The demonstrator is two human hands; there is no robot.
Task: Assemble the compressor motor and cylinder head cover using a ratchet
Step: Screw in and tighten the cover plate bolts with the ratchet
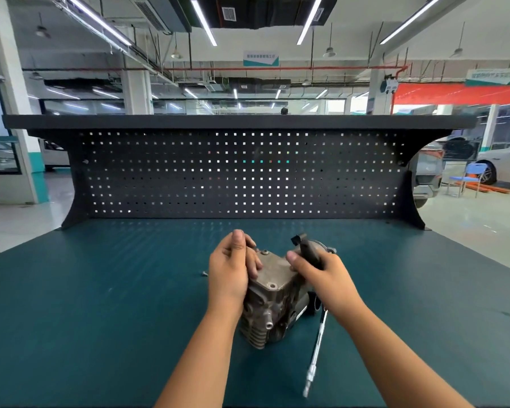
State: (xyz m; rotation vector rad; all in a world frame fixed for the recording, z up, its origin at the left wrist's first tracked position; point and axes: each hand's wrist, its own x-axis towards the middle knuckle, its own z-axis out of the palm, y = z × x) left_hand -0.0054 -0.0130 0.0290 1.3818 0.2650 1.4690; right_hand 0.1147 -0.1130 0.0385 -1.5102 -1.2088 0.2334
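A person's two arms show from the lower edge. The left forearm [206, 348] and right forearm [395, 348] are bare, uncovered right to the frame's edge. The left hand [228, 269] and right hand [321, 272] are bare too, nails cut short.

A teal-green workbench top [100, 304] fills the near scene, backed by a black pegboard [236, 175] dotted with a regular grid of small square holes. The compressor body [273, 293] is dull grey-brown, its motor [309, 254] dark grey, the ratchet [317, 348] silver. Far right, a red banner [454, 94] and a blue chair [473, 172].
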